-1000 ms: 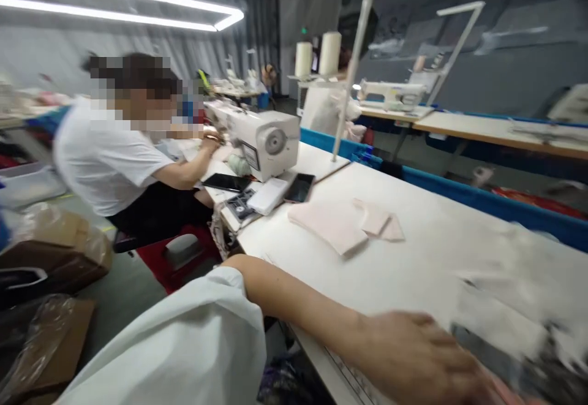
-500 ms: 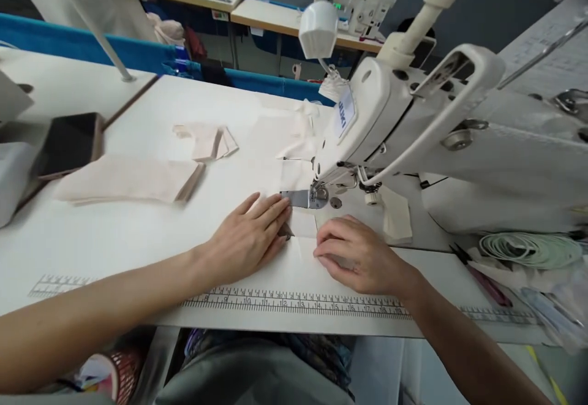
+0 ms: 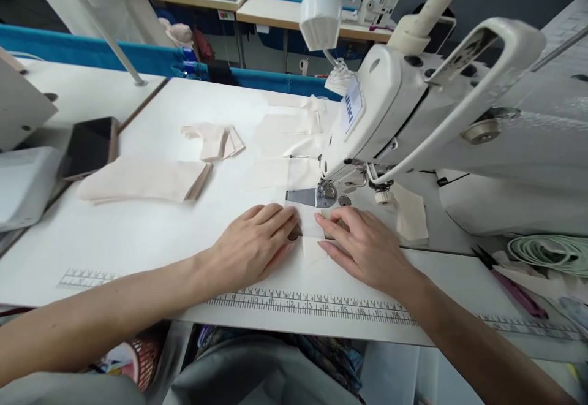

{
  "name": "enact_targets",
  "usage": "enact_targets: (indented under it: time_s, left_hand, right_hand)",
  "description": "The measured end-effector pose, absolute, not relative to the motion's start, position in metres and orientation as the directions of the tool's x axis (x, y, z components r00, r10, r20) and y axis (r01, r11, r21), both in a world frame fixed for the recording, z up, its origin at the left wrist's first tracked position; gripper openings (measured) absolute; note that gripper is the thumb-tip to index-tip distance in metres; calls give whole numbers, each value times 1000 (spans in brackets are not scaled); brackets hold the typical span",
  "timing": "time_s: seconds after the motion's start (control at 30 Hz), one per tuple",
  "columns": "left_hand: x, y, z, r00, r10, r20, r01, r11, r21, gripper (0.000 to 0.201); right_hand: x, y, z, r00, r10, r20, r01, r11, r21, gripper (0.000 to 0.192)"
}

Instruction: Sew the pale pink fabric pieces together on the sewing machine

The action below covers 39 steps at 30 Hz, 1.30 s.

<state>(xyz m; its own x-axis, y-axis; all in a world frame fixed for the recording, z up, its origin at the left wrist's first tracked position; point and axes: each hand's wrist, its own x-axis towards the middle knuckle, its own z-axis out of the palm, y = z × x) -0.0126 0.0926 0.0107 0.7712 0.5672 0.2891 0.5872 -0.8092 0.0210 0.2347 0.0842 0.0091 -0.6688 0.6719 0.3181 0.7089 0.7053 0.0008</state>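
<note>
A thin, pale fabric strip lies below the needle area of a white sewing machine. My left hand rests at the strip's left side, fingers close together and slightly bent, thumb apart. On the opposite side, my right hand touches the strip's edge with its forefinger; its thumb is spread lower down. A metal plate shows just above my left fingertips, beside the presser foot. More sheer pale fabric extends behind it. The strip's exact outline is hard to see against the white table.
Folded pale fabric pieces and a smaller stack lie left, near a phone. A printed ruler runs along the front edge. Scissors and coiled green cord sit right. A person in white stands behind.
My left hand has drawn back slightly from the metal plate, uncovering its left end. My right hand's fingers have spread and moved up to the strip. The camera view has shifted.
</note>
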Motion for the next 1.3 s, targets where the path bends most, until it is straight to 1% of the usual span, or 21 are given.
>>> enact_targets:
  time_s: [0.07,0.17,0.27,0.3,0.37,0.43,0.47,0.53,0.67,0.73,0.8,0.9,0.97,1.03,1.07,1.1,1.13,1.17,1.2,1.23,1.3]
  left_hand:
    - [-11,91,6,769,581,267,594,-803,37,40]
    - [-11,91,5,766,594,244,598,-799,68,43]
    - [-30,94,17,761,610,221,600,-791,119,37]
    - [-43,96,23,742,639,205,621,-769,150,33]
    - [-77,100,36,641,745,184,710,-667,225,28]
    - [-115,106,45,463,853,239,834,-511,207,28]
    - [-132,110,48,394,879,267,876,-448,181,28]
    - [-159,118,48,334,909,251,910,-380,165,27]
    - [-175,128,42,330,929,168,919,-357,169,28]
    - [-174,131,43,311,942,129,924,-331,193,27]
    - [-175,133,48,259,963,76,925,-270,268,29]
    - [-177,133,59,210,978,1,901,-194,388,39]
    - [-172,129,64,241,967,-77,839,-168,517,40]
    - [-159,119,61,280,950,-140,737,-120,665,35]
    - [-149,112,58,286,948,-142,687,-100,719,33]
    - [-137,102,53,277,956,-101,662,-114,741,31]
    - [-125,91,47,273,961,-34,669,-164,725,31]
    - [-113,78,40,304,951,61,682,-262,682,30]
    - [-102,65,33,390,907,160,680,-401,613,30]
    - [-93,51,27,479,854,205,686,-509,519,32]
    - [-80,27,15,631,749,204,681,-660,318,43]
  right_hand:
    - [232,82,8,-691,649,319,700,710,72,36]
    - [231,80,6,-708,607,361,687,710,155,35]
    - [232,83,2,-719,561,411,671,714,199,35]
    - [233,85,1,-720,549,425,666,718,202,35]
    - [234,87,1,-719,534,445,658,728,190,35]
    - [235,88,2,-713,527,462,653,740,162,34]
    - [235,88,2,-709,527,469,652,744,150,33]
    - [235,88,3,-700,530,479,654,745,132,32]
    - [235,90,4,-700,535,473,649,753,110,30]
    - [236,91,5,-715,523,464,631,769,106,29]
    - [237,93,5,-728,511,457,614,783,102,29]
    - [239,94,6,-726,507,464,610,787,94,28]
    - [240,95,7,-719,509,473,616,783,92,27]
    - [241,95,7,-711,515,478,624,776,92,27]
    - [241,94,7,-709,521,475,628,773,91,28]
    - [242,94,8,-709,525,471,631,771,89,29]
    - [242,94,8,-710,528,465,630,771,86,30]
    - [243,93,9,-712,531,460,630,772,84,31]
    - [244,92,9,-712,533,457,629,773,79,32]
    - [244,92,10,-712,536,454,629,774,72,33]
    - [245,90,11,-709,540,453,625,779,52,35]
